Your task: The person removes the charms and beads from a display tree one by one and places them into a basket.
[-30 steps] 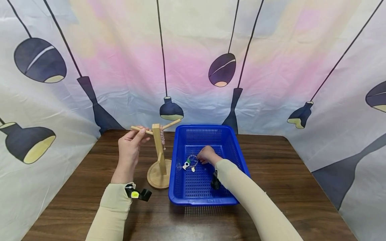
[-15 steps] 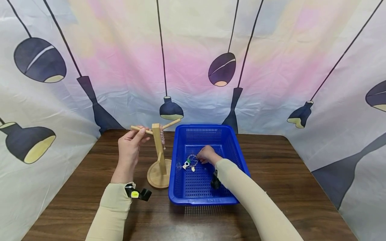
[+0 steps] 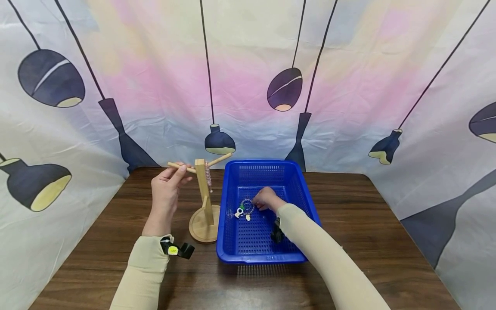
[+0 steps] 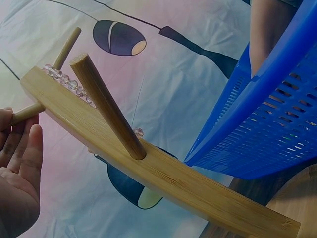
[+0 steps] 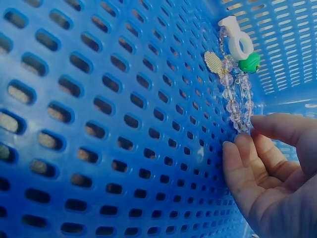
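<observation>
My left hand [image 3: 164, 189] pinches the left peg of a wooden jewellery stand [image 3: 205, 191] that stands upright on a round base. On its right peg hangs a pink beaded bracelet [image 3: 208, 175]. Inside the blue basket [image 3: 263, 259], my right hand [image 3: 266, 199] has thumb and fingers on the end of a clear and pink beaded bracelet [image 5: 230, 106]. That bracelet carries a white ring charm [image 5: 240, 45], a green charm [image 5: 250, 63] and a gold-coloured disc [image 5: 213, 62]. In the left wrist view, a third, thick peg [image 4: 106, 104] juts from the post.
The basket stands close to the right of the stand's base, on a dark wood table [image 3: 201, 280]. A curtain [image 3: 248, 86] printed with lamps hangs behind the table. Black wrist cameras [image 3: 182, 249] are strapped over both sleeves.
</observation>
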Tool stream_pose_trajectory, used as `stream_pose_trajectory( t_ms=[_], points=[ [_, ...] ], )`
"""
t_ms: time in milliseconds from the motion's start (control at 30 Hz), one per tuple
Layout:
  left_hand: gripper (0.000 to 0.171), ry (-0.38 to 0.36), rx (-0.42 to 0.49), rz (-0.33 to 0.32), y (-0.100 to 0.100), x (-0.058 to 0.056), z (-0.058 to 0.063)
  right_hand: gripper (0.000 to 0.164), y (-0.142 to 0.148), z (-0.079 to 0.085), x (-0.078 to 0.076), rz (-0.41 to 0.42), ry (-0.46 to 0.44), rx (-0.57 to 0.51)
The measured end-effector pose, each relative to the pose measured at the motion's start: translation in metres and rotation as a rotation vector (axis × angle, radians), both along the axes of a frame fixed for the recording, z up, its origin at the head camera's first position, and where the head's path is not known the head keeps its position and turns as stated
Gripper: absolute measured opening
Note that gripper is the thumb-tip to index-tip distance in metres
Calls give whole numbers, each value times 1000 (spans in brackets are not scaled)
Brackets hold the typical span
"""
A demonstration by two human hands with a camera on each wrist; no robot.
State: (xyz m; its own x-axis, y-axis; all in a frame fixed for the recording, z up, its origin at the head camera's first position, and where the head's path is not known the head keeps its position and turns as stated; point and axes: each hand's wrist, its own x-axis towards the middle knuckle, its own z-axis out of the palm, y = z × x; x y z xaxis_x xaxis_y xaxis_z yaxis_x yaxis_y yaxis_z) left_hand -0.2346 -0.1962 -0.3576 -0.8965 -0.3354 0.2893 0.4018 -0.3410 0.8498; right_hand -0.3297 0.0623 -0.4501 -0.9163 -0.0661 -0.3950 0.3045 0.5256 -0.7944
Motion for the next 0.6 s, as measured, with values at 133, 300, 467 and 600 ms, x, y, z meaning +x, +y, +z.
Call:
stream_pose_trajectory(
  t_ms=[133, 300, 467, 600],
  points=[
    [23, 3, 4, -1, 0, 0, 0, 8, 0, 1, 0, -4, 0, 2],
    [23, -1, -5, -4, -1, 0, -1, 8, 0, 1, -1, -8, 1, 8],
    [24, -3, -9, -8, -1, 0, -1, 5, 1, 3, 0, 1, 20, -7],
    [23, -3, -9, -10, -1, 0, 0, 8, 2, 8, 1, 7, 24, -29]
  ],
)
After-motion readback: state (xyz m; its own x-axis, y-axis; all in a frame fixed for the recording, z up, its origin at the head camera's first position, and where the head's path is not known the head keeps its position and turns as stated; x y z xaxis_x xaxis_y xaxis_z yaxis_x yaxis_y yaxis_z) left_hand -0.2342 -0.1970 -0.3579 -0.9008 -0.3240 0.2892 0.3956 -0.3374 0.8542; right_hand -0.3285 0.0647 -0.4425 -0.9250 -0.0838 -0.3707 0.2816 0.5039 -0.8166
